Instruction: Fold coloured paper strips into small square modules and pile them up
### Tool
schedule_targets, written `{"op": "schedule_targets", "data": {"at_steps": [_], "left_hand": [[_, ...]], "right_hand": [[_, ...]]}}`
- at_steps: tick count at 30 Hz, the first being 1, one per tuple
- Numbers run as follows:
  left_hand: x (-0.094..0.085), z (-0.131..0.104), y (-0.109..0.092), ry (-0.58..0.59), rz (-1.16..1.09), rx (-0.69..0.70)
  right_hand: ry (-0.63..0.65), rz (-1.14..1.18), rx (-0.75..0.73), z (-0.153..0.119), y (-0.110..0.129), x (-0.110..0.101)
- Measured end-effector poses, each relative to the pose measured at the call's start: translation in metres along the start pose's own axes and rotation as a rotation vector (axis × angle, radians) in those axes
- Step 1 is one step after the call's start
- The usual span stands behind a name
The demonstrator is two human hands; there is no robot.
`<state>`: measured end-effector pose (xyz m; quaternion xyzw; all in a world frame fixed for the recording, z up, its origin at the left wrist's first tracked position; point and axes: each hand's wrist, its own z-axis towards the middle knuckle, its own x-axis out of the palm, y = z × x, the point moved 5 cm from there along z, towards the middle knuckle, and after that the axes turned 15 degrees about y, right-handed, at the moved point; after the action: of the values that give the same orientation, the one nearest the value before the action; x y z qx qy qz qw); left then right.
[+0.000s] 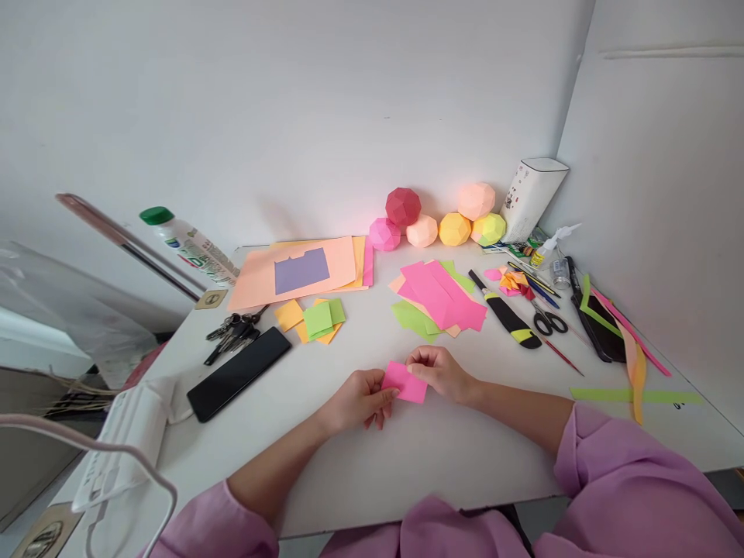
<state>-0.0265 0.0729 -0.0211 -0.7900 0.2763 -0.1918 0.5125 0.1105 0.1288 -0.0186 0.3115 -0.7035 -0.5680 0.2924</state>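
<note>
A small pink paper square (407,384) is held just above the table near its front middle. My left hand (361,399) pinches its left side, with the thumb on top. The fingers of my right hand (440,372) are closed on its upper right corner. Beyond my hands lies a loose pile of pink paper pieces (445,294) with green and peach ones under it. Small green squares (319,318) and orange squares (289,315) overlap to the left of that pile.
Left: black phone (239,373), keys (235,333), white power strip (125,434), bottle (194,244). Back: large peach sheets (249,275), faceted paper balls (403,207). Right: cutter (505,314), scissors (549,319), glue bottle (546,248), paper strips (636,395).
</note>
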Motion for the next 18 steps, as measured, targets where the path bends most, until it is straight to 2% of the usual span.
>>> {"op": "schedule_targets", "data": {"at_steps": [2,4,7,12,18], "left_hand": [[0.001,0.001,-0.001,0.041,-0.007,0.010],[0.001,0.001,-0.002,0.033,-0.005,0.028],[0.002,0.001,-0.002,-0.032,-0.021,0.067],[0.003,0.003,0.000,-0.170,-0.056,0.134],[0.006,0.006,0.002,-0.202,-0.080,0.189]], "right_hand": [[0.007,0.002,0.003,0.000,0.000,0.000],[0.004,0.003,-0.002,0.001,-0.001,-0.001],[0.017,0.032,-0.026,0.001,0.000,-0.003],[0.110,0.101,-0.041,-0.003,0.003,0.004],[0.040,0.033,-0.040,-0.005,0.001,0.010]]}}
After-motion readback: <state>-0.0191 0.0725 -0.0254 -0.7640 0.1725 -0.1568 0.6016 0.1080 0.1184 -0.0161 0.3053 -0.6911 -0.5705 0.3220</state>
